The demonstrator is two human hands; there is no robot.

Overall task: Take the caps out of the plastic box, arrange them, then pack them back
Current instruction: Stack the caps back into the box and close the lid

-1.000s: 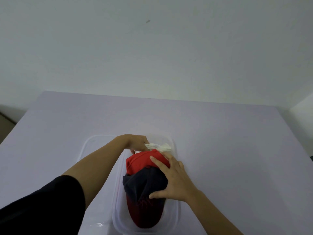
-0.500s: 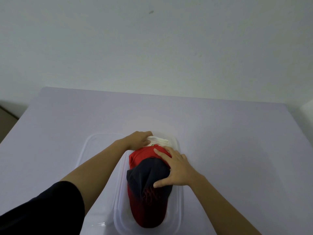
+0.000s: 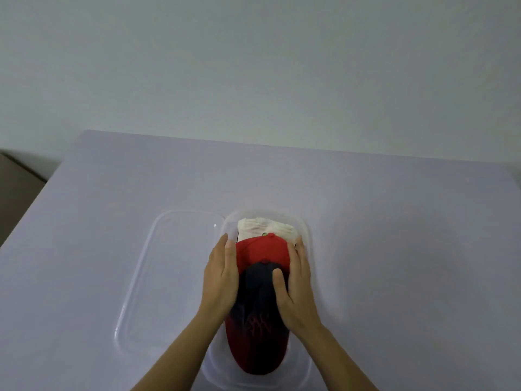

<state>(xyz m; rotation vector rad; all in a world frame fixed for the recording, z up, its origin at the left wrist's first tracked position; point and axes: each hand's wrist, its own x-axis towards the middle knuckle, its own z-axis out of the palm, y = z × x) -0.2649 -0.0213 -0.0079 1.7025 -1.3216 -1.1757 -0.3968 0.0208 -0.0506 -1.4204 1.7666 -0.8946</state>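
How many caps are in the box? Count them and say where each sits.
3, nested in the box: white cap farthest, red cap in the middle, dark cap nearest, between both hands. Others may be hidden beneath.

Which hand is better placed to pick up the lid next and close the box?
Left. The clear lid lies beside the left hand, left of the plastic box. The right hand would have to cross over the caps.

surface: lilac table (image 3: 394,221) | on it: clear plastic box (image 3: 306,235), its lid (image 3: 146,266) touching box's left
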